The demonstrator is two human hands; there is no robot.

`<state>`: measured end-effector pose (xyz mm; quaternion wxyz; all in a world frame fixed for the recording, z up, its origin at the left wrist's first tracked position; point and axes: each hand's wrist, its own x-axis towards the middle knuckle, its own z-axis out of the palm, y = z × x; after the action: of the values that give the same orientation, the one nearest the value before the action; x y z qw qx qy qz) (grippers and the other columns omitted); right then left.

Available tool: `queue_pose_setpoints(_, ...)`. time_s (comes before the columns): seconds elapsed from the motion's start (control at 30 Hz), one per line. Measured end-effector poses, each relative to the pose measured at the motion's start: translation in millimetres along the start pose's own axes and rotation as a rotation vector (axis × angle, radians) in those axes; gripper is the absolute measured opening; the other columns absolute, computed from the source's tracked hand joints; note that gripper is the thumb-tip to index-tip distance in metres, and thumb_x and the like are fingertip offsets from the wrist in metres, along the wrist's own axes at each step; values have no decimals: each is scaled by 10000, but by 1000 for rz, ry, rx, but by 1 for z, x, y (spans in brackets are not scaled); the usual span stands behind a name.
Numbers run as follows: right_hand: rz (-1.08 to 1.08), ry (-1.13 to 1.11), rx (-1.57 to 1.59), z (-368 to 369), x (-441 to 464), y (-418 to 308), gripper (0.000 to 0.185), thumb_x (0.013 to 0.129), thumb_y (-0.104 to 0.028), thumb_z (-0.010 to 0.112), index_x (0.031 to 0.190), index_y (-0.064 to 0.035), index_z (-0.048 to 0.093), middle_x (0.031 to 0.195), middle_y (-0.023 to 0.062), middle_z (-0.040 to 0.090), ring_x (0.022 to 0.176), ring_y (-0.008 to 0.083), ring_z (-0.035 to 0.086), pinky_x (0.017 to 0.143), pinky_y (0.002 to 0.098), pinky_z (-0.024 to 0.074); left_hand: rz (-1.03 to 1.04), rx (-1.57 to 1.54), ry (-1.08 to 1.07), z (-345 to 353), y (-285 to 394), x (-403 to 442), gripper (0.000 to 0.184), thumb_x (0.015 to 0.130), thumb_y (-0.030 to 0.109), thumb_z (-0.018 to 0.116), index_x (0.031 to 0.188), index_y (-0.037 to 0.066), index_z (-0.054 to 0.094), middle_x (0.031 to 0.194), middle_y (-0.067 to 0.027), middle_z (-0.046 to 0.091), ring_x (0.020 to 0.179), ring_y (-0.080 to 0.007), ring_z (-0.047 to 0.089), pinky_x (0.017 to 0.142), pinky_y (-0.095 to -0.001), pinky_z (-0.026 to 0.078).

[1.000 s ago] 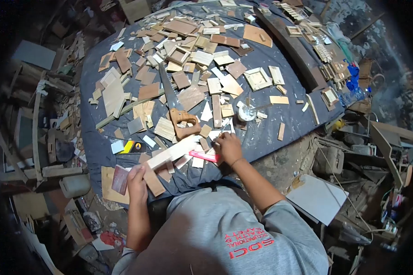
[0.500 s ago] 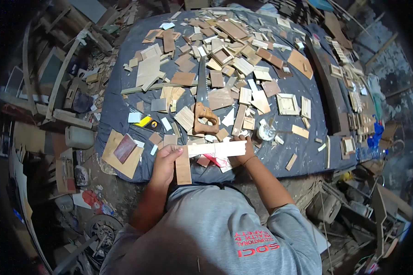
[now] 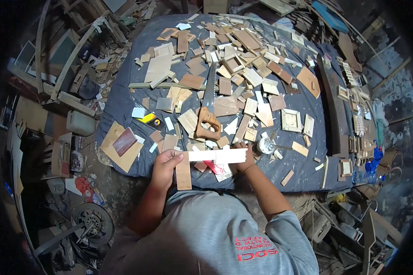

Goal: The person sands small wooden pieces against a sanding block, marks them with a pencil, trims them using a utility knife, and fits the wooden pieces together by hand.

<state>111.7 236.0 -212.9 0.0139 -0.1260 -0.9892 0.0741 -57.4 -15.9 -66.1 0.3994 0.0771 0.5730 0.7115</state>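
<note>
My left hand (image 3: 166, 168) grips the corner of an L-shaped wooden piece, where a brown strip (image 3: 183, 174) meets a pale strip (image 3: 215, 156). The thumb presses on top of the joint. My right hand (image 3: 244, 157) is behind the pale strip's right end; its fingers are partly hidden, so its hold is unclear. A pink-red object (image 3: 210, 166) lies just below the pale strip, partly covered by it. Beyond the strip a handsaw (image 3: 208, 123) rests with its wooden handle toward me. To its right stands a white-smeared container (image 3: 266, 144) with a stick in it.
Many wood offcuts (image 3: 243, 64) are scattered over the dark cloth (image 3: 119, 98). A long dark beam (image 3: 331, 110) runs along the right side. A yellow-black item (image 3: 151, 120) and a reddish-brown block (image 3: 125, 141) lie at left. A wheel (image 3: 92, 224) is on the floor.
The view has swung, shifting the table in frame. The L-shaped piece has turned from slanting to nearly level, and my right hand has come to its far end.
</note>
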Motion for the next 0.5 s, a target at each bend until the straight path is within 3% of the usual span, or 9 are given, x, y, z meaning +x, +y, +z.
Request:
queue_pose_setpoints(0.07, 110, 185, 145, 4, -2, 2, 218, 750, -194, 597, 934, -84, 638, 955, 103, 597, 984, 294, 517, 877, 477, 361, 18, -5, 1, -2, -1, -3, 76, 892, 90, 604, 864, 21, 621, 807, -19, 640, 729, -81, 578, 701, -230, 443)
queue_pose_setpoints(0.13, 365, 377, 327, -46, -9, -25, 218, 712, -123, 649, 916, -52, 618, 978, 131, 599, 975, 333, 519, 839, 471, 391, 107, 13, 51, 0, 1, -3, 68, 895, 84, 596, 886, 20, 618, 831, -21, 636, 751, -81, 572, 710, -232, 440)
queue_pose_setpoints(0.2, 369, 675, 434, -28, -9, -19, 210, 800, -64, 611, 990, -29, 530, 853, 140, 553, 811, 303, 546, 791, 398, 427, 82, -2, 100, -1, 1, 0, 68, 897, 83, 591, 900, 16, 601, 848, -20, 625, 767, -85, 563, 721, -235, 440)
queue_pose_setpoints(0.23, 352, 692, 423, -39, -5, -22, 210, 800, -64, 611, 990, -29, 530, 853, 140, 553, 811, 303, 546, 791, 398, 427, 79, -5, 93, -4, 3, 2, 71, 907, 91, 582, 902, 21, 581, 847, -21, 616, 763, -88, 558, 724, -239, 443)
queue_pose_setpoints(0.3, 851, 828, 1099, -64, -9, -41, 125, 905, -111, 571, 983, -56, 491, 864, 85, 544, 796, 188, 534, 740, 316, 435, 112, 21, 96, -7, 12, 7, 72, 912, 94, 577, 898, 23, 573, 841, -23, 614, 763, -89, 556, 725, -242, 446)
queue_pose_setpoints(0.33, 861, 826, 1091, -83, -11, -51, 125, 905, -111, 571, 983, -56, 491, 864, 85, 544, 796, 188, 534, 740, 316, 435, 121, 55, 101, -6, 16, 4, 75, 918, 96, 571, 895, 25, 565, 835, -24, 611, 763, -90, 555, 726, -245, 448)
queue_pose_setpoints(0.4, 644, 1211, 1432, -129, -1, -67, 101, 964, -145, 520, 923, -64, 477, 874, 55, 532, 794, 119, 506, 733, 268, 426, 146, 75, 98, -3, 30, 6, 75, 924, 97, 566, 907, 24, 558, 840, -32, 614, 762, -88, 559, 728, -249, 451)
queue_pose_setpoints(0.43, 650, 1220, 1426, -151, 2, -78, 101, 964, -145, 520, 923, -64, 477, 874, 55, 532, 794, 119, 506, 733, 268, 426, 183, 98, 103, 0, 38, 7, 68, 922, 89, 568, 913, 22, 555, 841, -34, 615, 761, -87, 560, 725, -248, 452)
queue_pose_setpoints(0.5, 321, 1177, 1573, -189, 8, -104, 102, 946, -129, 542, 941, -39, 493, 904, 96, 561, 822, 151, 527, 757, 281, 430, 226, 139, 94, -3, 42, 11, 52, 914, 68, 574, 913, 24, 547, 840, -40, 617, 753, -84, 565, 704, -243, 456)
